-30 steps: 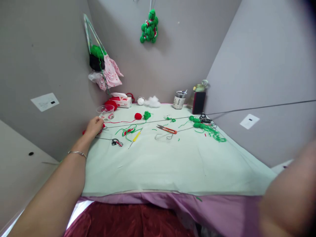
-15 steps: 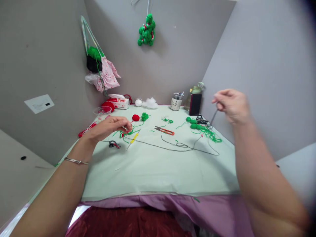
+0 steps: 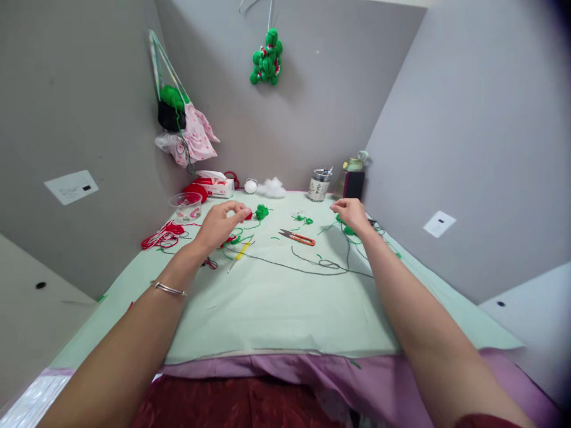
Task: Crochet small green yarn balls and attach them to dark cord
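Observation:
My left hand hovers over the left of the table, thumb and forefinger pinched together; what is between them, if anything, is too small to make out. Behind its fingertips a red ball is partly hidden, with a green yarn bundle beside it. My right hand pinches a strand of dark grey yarn, which trails down to the tabletop and runs left. Green crocheted pieces lie partly covered below that hand. Between the hands are orange-handled thread snips, and a yellow-handled crochet hook lies nearer the left hand.
Red and white yarn and a clear plastic tub are at the left. Along the back stand a tissue box, white stuffing, a pen tin and a dark phone-like slab. A green crocheted figure hangs on the wall.
My right hand has come down and left, from high at the right to above the green pieces. My left hand has moved right and slightly up, now in front of the red ball.

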`<state>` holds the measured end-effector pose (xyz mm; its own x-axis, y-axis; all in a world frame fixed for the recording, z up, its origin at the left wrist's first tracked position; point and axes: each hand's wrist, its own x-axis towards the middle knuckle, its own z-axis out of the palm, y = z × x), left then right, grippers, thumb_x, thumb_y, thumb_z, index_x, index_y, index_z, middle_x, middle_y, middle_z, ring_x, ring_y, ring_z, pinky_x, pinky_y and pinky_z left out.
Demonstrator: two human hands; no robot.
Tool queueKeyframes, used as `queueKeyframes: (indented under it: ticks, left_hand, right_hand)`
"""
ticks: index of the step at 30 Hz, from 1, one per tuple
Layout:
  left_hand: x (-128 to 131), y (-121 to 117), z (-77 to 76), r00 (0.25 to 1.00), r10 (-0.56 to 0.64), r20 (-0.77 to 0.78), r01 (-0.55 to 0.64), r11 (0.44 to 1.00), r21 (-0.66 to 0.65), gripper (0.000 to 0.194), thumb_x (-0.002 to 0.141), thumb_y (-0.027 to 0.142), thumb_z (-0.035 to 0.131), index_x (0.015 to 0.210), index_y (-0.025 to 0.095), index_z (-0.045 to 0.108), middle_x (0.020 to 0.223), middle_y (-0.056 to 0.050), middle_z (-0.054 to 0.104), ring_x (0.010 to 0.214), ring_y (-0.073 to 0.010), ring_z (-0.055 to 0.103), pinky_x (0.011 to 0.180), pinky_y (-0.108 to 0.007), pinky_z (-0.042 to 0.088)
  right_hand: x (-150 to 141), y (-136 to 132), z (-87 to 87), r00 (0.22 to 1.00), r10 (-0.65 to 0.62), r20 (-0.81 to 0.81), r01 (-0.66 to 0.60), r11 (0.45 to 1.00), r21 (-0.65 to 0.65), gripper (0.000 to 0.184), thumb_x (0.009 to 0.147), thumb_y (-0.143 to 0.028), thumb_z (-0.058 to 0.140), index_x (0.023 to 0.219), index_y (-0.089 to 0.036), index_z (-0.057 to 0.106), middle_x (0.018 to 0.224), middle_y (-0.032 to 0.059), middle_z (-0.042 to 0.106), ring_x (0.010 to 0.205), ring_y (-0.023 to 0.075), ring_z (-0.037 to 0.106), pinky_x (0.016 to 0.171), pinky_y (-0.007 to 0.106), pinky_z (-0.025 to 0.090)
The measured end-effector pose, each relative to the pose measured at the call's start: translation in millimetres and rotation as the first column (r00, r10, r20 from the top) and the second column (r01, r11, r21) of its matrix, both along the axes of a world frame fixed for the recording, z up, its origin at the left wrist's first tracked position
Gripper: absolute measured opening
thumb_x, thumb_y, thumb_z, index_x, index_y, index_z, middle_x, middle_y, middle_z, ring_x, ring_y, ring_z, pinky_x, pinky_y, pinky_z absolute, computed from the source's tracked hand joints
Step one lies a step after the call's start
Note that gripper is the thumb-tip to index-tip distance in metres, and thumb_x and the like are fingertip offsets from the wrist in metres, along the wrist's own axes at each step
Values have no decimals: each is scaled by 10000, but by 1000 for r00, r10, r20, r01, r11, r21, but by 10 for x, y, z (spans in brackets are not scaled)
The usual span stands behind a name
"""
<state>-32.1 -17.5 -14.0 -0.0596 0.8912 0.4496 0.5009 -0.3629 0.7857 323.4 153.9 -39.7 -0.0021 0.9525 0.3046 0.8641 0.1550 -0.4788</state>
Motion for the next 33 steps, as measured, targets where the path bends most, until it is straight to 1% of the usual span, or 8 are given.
queueKeyframes:
  ticks: [4, 8, 10, 18, 23, 28, 31, 33]
  left_hand:
    - [61, 28, -11, 994, -38, 102, 39, 999, -5, 273, 830, 459, 635, 802, 188, 623, 914, -51, 711, 905, -216, 623, 855, -332, 445]
    - [155, 10, -149, 988, -127, 84, 133, 989, -69, 266, 837, 458, 624, 819, 193, 629, 900, -45, 687, 880, -208, 611, 844, -340, 446]
    - [196, -14, -217, 987, -148, 69, 154, 983, -97, 259, 834, 456, 623, 815, 198, 630, 900, -45, 680, 888, -215, 609, 854, -350, 445]
    - [307, -60, -393, 968, -223, 118, 236, 966, -109, 187, 840, 387, 606, 884, 206, 621, 943, -50, 669, 933, -208, 602, 888, -349, 434]
    - [339, -76, -456, 958, -260, 119, 277, 950, -148, 178, 842, 358, 597, 866, 183, 614, 883, -30, 656, 863, -184, 590, 839, -328, 431]
    - [335, -77, -502, 951, -274, 144, 296, 942, -156, 178, 837, 350, 608, 856, 174, 624, 832, -19, 638, 808, -166, 570, 790, -313, 429]
    - [278, -54, -482, 947, -253, 200, 282, 951, -129, 183, 827, 350, 631, 864, 170, 631, 855, -20, 637, 826, -161, 575, 801, -304, 436]
    - [214, -30, -456, 933, -215, 289, 251, 963, -94, 202, 813, 356, 658, 887, 170, 636, 872, -19, 637, 840, -157, 584, 818, -300, 446]
  right_hand:
    - [-47, 104, -33, 982, -131, 133, 132, 991, 4, 186, 866, -230, 606, 976, -180, 748, 1054, 143, 734, 1018, 245, 653, 868, 320, 446]
    - [-17, 157, -143, 950, -204, 236, 220, 975, -41, 202, 810, -100, 612, 954, -88, 753, 1070, 263, 704, 1039, 285, 654, 878, 345, 443]
    - [14, 155, -174, 942, -207, 265, 227, 973, -45, 229, 817, -84, 591, 981, -75, 750, 1097, 283, 691, 1048, 294, 654, 871, 351, 442]
    - [-37, 113, -92, 951, -110, 288, 116, 993, -4, 202, 873, -222, 585, 994, -212, 747, 1114, 110, 730, 1067, 237, 647, 844, 287, 430]
    - [-113, 59, -130, 953, -122, 278, 135, 990, -28, 171, 830, -222, 625, 927, -213, 766, 1090, 124, 732, 1056, 273, 652, 849, 331, 440]
    - [-128, 5, -165, 977, -68, 201, 82, 995, -63, 151, 761, -140, 651, 844, -174, 772, 1082, 161, 729, 1073, 299, 645, 862, 351, 451]
    - [-174, -41, -121, 996, -21, 90, 28, 996, -85, 128, 762, -141, 642, 822, -132, 754, 998, 178, 737, 982, 275, 665, 831, 348, 477]
    - [-262, -111, -51, 999, 51, 3, -50, 993, -105, 164, 803, -210, 635, 892, -119, 739, 917, 152, 740, 875, 226, 676, 777, 319, 501]
